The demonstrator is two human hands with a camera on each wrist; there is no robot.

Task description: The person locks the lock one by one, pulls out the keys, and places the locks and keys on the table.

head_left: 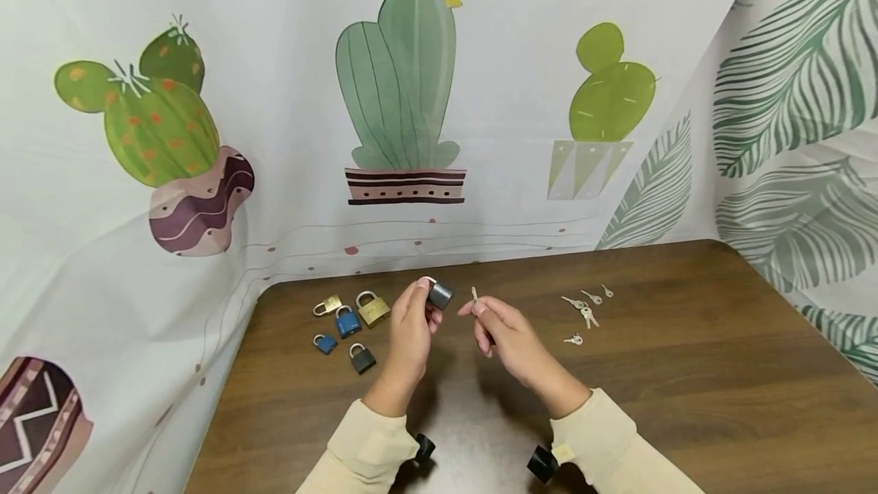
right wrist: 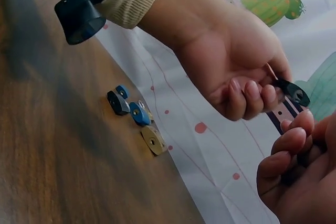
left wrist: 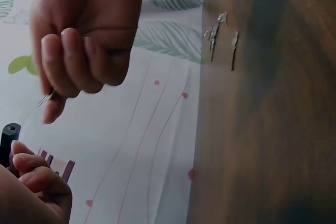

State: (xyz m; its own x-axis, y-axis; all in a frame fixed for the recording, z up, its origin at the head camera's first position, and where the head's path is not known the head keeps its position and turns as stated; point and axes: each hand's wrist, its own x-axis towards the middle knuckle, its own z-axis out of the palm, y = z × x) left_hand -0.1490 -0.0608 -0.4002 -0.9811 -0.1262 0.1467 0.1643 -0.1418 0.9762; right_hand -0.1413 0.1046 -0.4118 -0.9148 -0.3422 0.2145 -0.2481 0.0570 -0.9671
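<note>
In the head view my left hand [head_left: 411, 319] grips a dark padlock [head_left: 441, 295] above the table, thumb on its shackle side. The right wrist view shows the padlock's keyhole end [right wrist: 299, 97] facing the other hand. My right hand [head_left: 504, 330] pinches a small key [head_left: 474, 294] between thumb and forefinger, its blade pointing up. A short gap separates key and padlock. In the left wrist view the key [left wrist: 46, 98] shows only partly past the fingertips of the right hand [left wrist: 86, 40].
Left of the hands lie several padlocks: a large brass one [head_left: 373, 311], a small brass one [head_left: 332, 303], two blue ones [head_left: 347, 322] and a black one [head_left: 363, 359]. Several loose keys [head_left: 588, 316] are scattered at the right on the brown table [head_left: 686, 372]. A printed cloth [head_left: 507, 97] hangs behind.
</note>
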